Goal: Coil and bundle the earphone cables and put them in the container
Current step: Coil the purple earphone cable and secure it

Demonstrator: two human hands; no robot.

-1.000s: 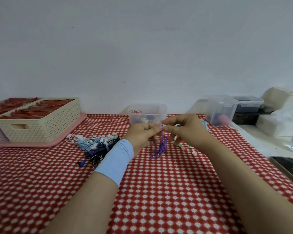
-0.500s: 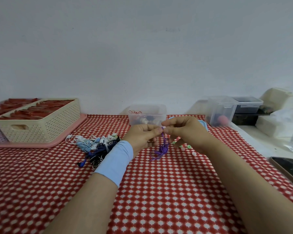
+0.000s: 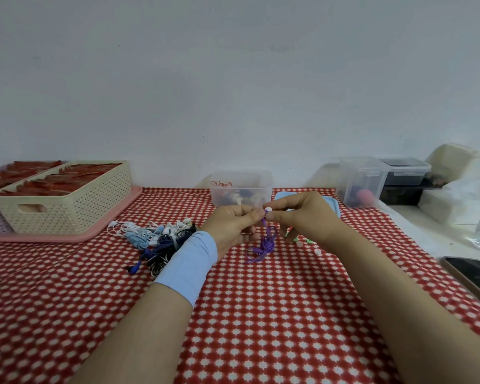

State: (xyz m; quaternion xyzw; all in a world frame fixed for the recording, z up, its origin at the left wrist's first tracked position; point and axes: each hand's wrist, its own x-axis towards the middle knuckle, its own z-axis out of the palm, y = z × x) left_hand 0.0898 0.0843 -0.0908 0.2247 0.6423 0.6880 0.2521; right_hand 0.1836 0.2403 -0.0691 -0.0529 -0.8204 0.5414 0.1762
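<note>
While the purple earphone cable (image 3: pixel 266 245) hangs in a loose bunch down toward the red checked tablecloth (image 3: pixel 261 314), both hands meet at its top end: the left hand (image 3: pixel 233 225) pinches the strand between thumb and fingers, the right hand (image 3: pixel 302 217) pinches the white earbud tip right beside it. Just behind them sits the clear container (image 3: pixel 241 188), open, bundles inside, and a tangled pile of earphones (image 3: pixel 155 239) lies near the left wrist
</note>
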